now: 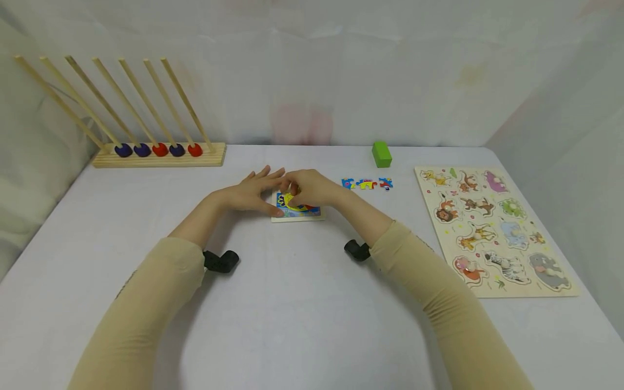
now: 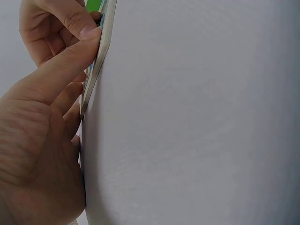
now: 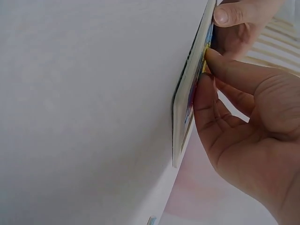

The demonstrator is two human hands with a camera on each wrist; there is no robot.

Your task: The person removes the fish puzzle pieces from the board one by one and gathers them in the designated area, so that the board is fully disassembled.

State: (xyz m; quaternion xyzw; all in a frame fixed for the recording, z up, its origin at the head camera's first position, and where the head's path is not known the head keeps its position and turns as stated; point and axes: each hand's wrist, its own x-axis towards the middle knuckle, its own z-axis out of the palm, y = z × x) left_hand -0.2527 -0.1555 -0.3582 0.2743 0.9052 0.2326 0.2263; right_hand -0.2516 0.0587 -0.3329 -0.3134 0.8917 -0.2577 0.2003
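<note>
A small jigsaw board [image 1: 298, 219] with a wooden rim and a blue, yellow and red picture lies flat on the white table. My left hand [image 1: 247, 194] rests at its left side, fingers spread, the thumb on the front left corner. From the right, my right hand [image 1: 314, 187] reaches over the picture with bent fingers. In the right wrist view its thumb and index finger pinch a yellow jigsaw piece [image 3: 206, 68] right at the board's surface. Part of the picture is hidden under both hands.
Three loose jigsaw pieces [image 1: 366, 184] lie right of the board, a green block [image 1: 382, 154] behind them. At far right is an animal peg puzzle [image 1: 450, 238]. A wooden rod stand [image 1: 209, 157] with red and dark blue beads stands at the back left.
</note>
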